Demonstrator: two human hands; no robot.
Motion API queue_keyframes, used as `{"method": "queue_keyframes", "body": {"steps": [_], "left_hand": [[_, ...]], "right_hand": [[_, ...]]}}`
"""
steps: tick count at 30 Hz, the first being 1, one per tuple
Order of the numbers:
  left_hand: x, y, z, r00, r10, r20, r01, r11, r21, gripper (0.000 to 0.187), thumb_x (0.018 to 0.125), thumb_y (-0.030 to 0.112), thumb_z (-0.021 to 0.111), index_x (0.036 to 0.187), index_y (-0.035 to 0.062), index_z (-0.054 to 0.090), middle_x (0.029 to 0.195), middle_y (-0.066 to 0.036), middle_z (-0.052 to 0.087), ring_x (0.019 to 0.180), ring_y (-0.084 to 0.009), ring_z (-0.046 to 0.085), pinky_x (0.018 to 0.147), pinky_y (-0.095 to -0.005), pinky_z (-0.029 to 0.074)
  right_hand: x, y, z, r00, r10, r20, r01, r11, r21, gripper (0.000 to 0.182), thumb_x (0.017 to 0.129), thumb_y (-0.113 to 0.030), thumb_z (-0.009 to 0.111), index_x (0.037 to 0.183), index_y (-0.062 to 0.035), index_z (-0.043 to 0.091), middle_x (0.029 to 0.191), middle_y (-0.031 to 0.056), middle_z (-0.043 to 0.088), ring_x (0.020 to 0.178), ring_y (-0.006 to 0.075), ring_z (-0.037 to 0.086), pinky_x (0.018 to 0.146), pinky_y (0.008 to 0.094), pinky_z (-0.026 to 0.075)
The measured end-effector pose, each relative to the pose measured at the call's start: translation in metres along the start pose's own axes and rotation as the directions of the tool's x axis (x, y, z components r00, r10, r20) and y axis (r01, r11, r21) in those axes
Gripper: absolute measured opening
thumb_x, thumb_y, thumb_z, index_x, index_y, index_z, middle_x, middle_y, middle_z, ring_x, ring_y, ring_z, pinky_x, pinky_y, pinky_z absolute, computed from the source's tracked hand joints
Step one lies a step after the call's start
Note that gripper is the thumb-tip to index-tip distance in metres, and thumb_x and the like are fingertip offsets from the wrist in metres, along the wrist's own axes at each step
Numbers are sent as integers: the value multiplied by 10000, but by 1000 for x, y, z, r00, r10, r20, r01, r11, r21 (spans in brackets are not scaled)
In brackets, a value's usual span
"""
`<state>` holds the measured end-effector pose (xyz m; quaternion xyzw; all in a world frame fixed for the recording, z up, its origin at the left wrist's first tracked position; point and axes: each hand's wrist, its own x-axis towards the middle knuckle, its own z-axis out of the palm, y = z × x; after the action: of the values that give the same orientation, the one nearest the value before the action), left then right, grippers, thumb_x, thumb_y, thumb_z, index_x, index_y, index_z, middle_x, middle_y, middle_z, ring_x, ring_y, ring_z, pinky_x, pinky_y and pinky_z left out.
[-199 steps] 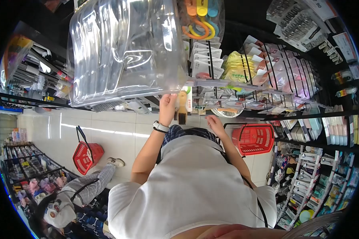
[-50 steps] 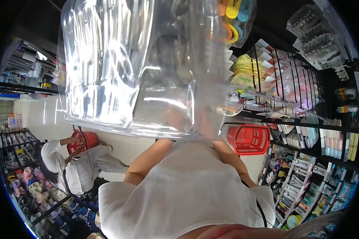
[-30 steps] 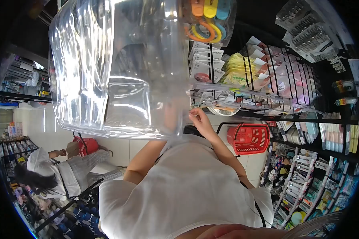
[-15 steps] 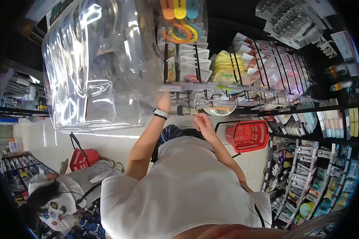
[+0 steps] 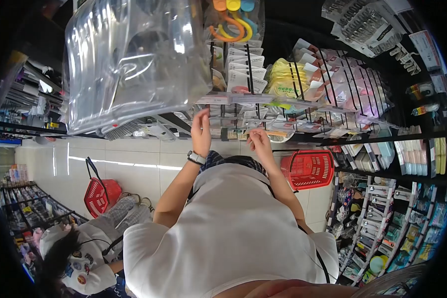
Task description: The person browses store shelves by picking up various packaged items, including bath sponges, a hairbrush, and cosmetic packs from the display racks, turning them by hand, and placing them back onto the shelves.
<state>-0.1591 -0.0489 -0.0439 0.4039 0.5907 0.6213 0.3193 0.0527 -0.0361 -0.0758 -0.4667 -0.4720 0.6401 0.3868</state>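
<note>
So both hands are up at the wire display rack (image 5: 263, 99) in a shop aisle. The left hand (image 5: 201, 131), the one with the wristwatch (image 5: 195, 158), is raised with fingers stretched up to the rack's front rail, fingertips touching or nearly touching it; it isn't closed on anything that I can make out. The right hand (image 5: 258, 141) sits just beside it, fingers curled in a narrow pinch near a small brush-like item (image 5: 233, 134) hanging right between the two hands, though I can't tell if it's actually gripped. Above and left of the left hand hangs a big clear plastic bag (image 5: 134, 59). Packaged cards (image 5: 243, 69) sit directly above both hands. A red basket (image 5: 310, 169) hangs off to the right, below the right hand.
</note>
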Motion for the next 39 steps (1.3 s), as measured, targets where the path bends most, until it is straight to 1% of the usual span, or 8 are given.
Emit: {"method": "queue_keyframes", "body": {"steps": [2,4,6,11,23,26,32,39], "left_hand": [[-11,-22,-12,992,-62,109,70,994,-79,260,949,205,436,1081,0,525,1002,-89,600,947,-155,554,851,-280,413],[-27,-20,-19,989,-128,75,135,986,-102,241,947,220,445,1055,30,546,950,-60,620,879,-136,587,788,-260,435],[-35,-17,-24,975,-210,76,220,964,-148,236,946,222,447,1053,38,549,949,-54,621,856,-133,595,765,-252,439],[-35,-9,-31,971,-238,23,238,954,-182,229,944,222,451,1045,42,549,939,-52,621,834,-124,592,758,-250,446],[-26,0,-28,979,-201,41,204,943,-261,226,939,207,463,1069,39,542,940,-51,618,846,-123,587,766,-245,455],[-24,6,-26,975,-217,40,220,937,-271,222,937,176,463,1068,19,548,946,-59,617,841,-121,572,774,-244,447],[-14,22,-25,978,-203,55,211,937,-277,221,937,158,458,1071,5,546,950,-69,614,846,-120,562,785,-247,445],[-10,21,-22,979,-192,74,205,929,-307,216,935,152,464,1078,9,540,955,-63,609,868,-121,556,809,-254,439]], "right_hand": [[11,-3,0,1000,-11,-26,10,1000,-21,245,890,-233,526,1058,-60,484,723,29,561,567,65,475,481,202,378],[21,-10,-2,998,6,-65,-11,998,-69,254,886,-245,540,1061,-66,497,715,31,572,525,60,456,478,191,374],[36,-10,-5,997,-14,-78,6,995,-101,367,870,-212,550,1182,-52,443,712,41,575,532,76,475,471,209,383],[63,-16,-3,994,-24,-102,7,987,-164,492,845,-184,566,1268,-22,373,697,59,582,554,102,510,488,241,409],[89,-12,4,986,-106,-132,40,904,-425,328,812,-240,597,1040,-11,539,680,94,591,610,190,564,589,314,434],[94,-12,8,980,-180,-86,128,898,-420,312,831,-247,604,1034,-25,523,640,38,554,522,106,484,476,248,364],[90,-22,16,946,-316,-78,234,827,-512,287,855,-294,582,864,-9,602,589,8,516,511,78,435,469,241,343],[61,-35,18,972,-228,-54,196,916,-349,315,864,-286,562,885,24,617,580,15,505,536,87,434,502,258,350]]}}
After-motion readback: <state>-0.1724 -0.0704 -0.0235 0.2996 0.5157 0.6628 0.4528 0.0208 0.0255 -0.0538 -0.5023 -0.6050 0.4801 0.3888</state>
